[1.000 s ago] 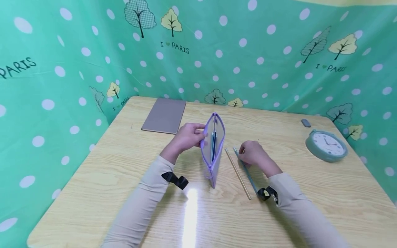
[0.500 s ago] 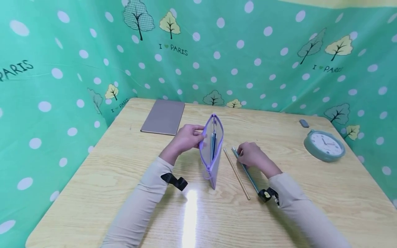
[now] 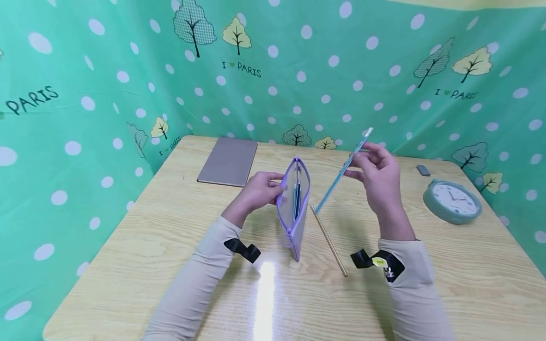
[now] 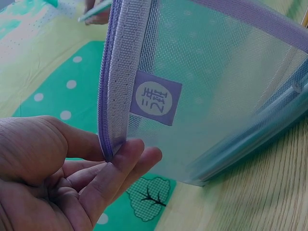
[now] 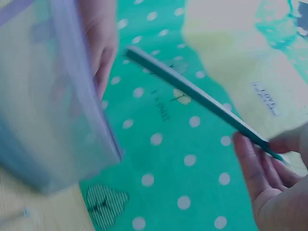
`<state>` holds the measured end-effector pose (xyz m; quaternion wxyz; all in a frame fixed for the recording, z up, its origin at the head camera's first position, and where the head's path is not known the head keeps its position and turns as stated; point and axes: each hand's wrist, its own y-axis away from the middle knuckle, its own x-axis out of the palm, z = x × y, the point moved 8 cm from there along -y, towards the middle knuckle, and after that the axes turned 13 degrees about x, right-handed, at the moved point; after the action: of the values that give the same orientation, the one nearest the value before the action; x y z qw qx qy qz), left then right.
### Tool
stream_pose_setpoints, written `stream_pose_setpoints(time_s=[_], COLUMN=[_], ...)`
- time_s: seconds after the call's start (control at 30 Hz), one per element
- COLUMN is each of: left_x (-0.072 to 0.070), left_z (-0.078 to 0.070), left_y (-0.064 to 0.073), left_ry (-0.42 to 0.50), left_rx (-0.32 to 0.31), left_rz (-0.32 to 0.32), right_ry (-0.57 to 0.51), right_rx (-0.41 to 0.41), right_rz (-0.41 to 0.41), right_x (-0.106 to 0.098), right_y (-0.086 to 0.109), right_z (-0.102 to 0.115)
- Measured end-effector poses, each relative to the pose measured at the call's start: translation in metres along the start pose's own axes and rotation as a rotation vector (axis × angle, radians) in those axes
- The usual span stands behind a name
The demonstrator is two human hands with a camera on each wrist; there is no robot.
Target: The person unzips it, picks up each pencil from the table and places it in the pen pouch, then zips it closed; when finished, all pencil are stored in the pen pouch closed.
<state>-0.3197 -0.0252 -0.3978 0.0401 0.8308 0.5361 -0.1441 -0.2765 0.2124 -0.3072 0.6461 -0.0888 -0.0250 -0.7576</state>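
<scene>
A mesh zip pencil case [image 3: 300, 227] with purple edging stands upright on the table, its top unzipped and gaping. My left hand [image 3: 260, 192] pinches its left rim; the left wrist view shows thumb and fingers at the purple zip edge [image 4: 107, 96]. Several slim blue and dark pens or pencils [image 3: 296, 201] lie inside. My right hand [image 3: 377, 175] holds up a teal pencil [image 3: 337, 182] between thumb and fingers, tilted, its lower end right of the case. On the table beside the case lies a gold pencil [image 3: 330, 244].
A grey-brown notebook [image 3: 228, 161] lies at the back left of the wooden table [image 3: 141, 237]. At the right are a round teal clock [image 3: 453, 201] and a small grey-blue eraser-like block [image 3: 423, 170]. A green dotted cloth [image 3: 324, 76] hangs behind.
My right hand has lifted the teal pencil off the table and swung it up to a steep tilt. The left hand and the case stay in place.
</scene>
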Motion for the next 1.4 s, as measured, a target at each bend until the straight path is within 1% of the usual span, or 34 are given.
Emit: stream_pose_setpoints(time_s=[0.07, 0.13, 0.2, 0.3, 0.53, 0.73, 0.93, 1.1, 1.4], left_x=[0.0, 0.0, 0.0, 0.0, -0.001, -0.001, 0.0, 0.001, 0.001], left_z=[0.0, 0.0, -0.001, -0.001, 0.002, 0.002, 0.002, 0.002, 0.001], left_y=[-0.001, -0.001, -0.002, -0.002, -0.001, -0.001, -0.002, -0.001, 0.0], left_ry=[-0.002, -0.004, -0.004, -0.006, -0.021, -0.02, -0.014, -0.012, 0.0], left_rx=[0.004, 0.007, 0.008, 0.0, -0.016, -0.016, -0.012, -0.012, -0.019], left_rz=[-0.001, -0.005, -0.009, -0.012, -0.015, -0.019, -0.015, -0.015, -0.009], right_ry=[-0.136, -0.201, -0.219, -0.198, -0.125, -0.034, 0.021, 0.05, 0.136], right_rx=[-0.052, -0.084, -0.099, -0.094, -0.085, -0.094, -0.117, -0.092, -0.046], right_rz=[-0.039, -0.07, -0.092, -0.091, -0.035, 0.009, 0.028, 0.048, 0.083], right_x=[0.0, 0.001, 0.004, 0.011, 0.03, 0.043, 0.049, 0.054, 0.063], right_y=[0.0, -0.001, -0.002, -0.003, 0.002, 0.006, 0.01, 0.011, 0.011], right_z=[0.003, 0.002, -0.002, -0.009, -0.025, -0.032, -0.035, -0.042, -0.051])
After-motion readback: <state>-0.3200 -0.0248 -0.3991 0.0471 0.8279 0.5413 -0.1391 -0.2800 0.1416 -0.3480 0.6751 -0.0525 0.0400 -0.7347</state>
